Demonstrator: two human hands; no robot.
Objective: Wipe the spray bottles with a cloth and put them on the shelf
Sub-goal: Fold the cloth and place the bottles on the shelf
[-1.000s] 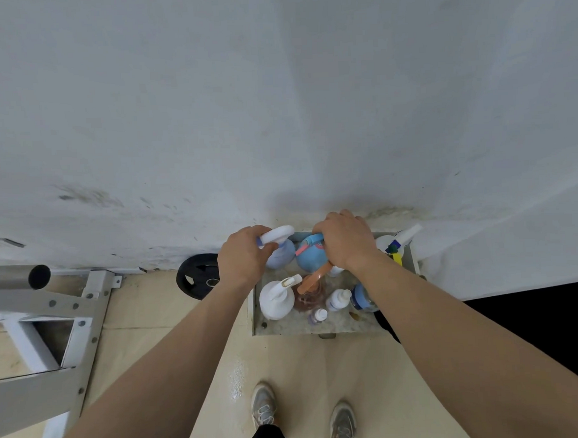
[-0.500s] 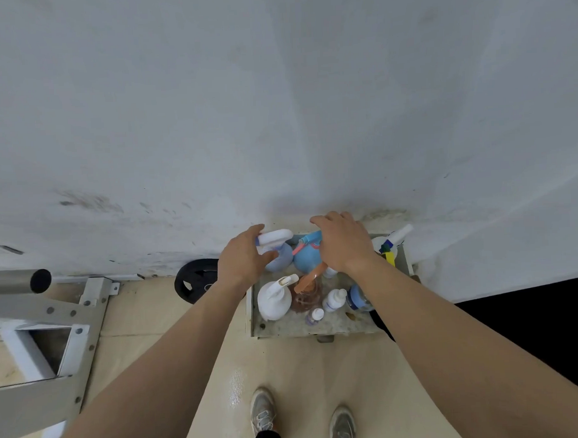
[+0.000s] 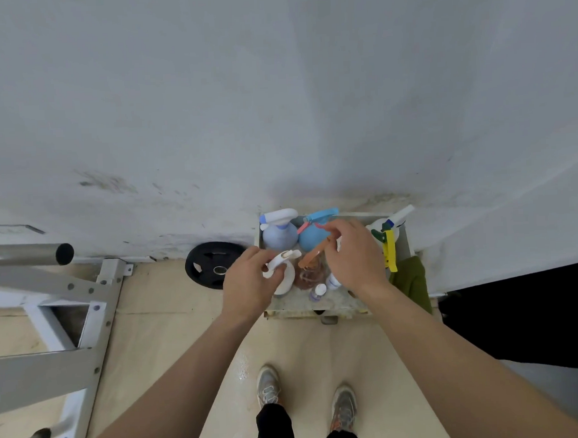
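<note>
Grey shoes (image 3: 268, 390): nearest, side by side on the pale floor, toes toward the shelf (image 3: 298, 309).
Left hand (image 3: 250, 281): fingers (image 3: 253, 256) wrapped round the top of the white spray bottle (image 3: 286, 280), most likely to lift it out for a wipe.
White spray bottle: upright at the front left of the shelf, just beside the orange one.
Right hand (image 3: 357, 257): bent over the orange spray bottle (image 3: 311, 267), fingers curled near its top. Gripping or only touching? Cannot tell.
Green cloth (image 3: 413, 279): hanging off the right side of the shelf, in no hand, close by and ready for wiping.
Purple spray bottle (image 3: 278, 234): upright at the back left, by the wall.
Blue spray bottle (image 3: 313, 239): right next to the purple one.
Yellow-trigger bottle (image 3: 388, 244): tucked in the back right corner.
Job: cloth not yet picked up, so wiping not yet begun here.
</note>
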